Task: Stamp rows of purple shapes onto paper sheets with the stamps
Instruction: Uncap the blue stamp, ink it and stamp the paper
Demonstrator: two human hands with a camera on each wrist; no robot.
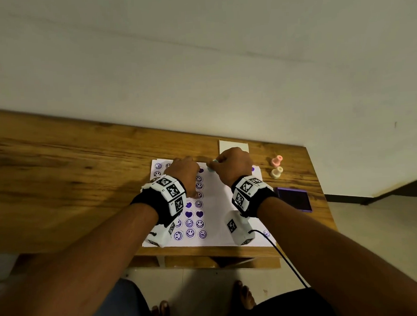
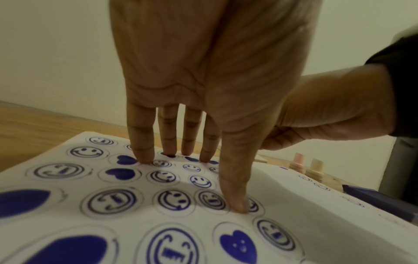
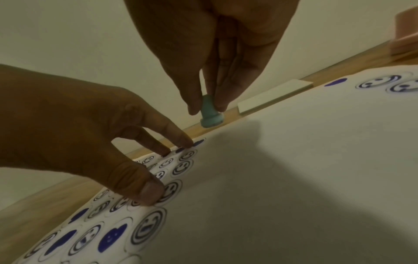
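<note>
A white paper sheet (image 1: 215, 206) (image 2: 282, 205) (image 3: 294, 178) lies on the wooden table, its left part covered with rows of purple smileys and hearts. My left hand (image 1: 183, 174) (image 2: 192, 160) (image 3: 126, 160) presses the stamped area with straight, spread fingertips. My right hand (image 1: 230, 167) (image 3: 205, 107) pinches a small teal stamp (image 1: 213, 167) (image 3: 210, 116) by its stem, base down, just above the sheet's far edge to the right of the stamped rows. In the left wrist view the right hand (image 2: 328, 116) shows behind, and the stamp is hidden.
A pink stamp (image 1: 276, 160) (image 2: 298, 161) and a cream stamp (image 1: 276, 172) (image 2: 316, 167) stand right of the sheet. A purple ink pad (image 1: 294, 199) (image 2: 380, 201) lies near the table's right edge. A white pad (image 1: 233, 145) (image 3: 273, 96) sits by the wall.
</note>
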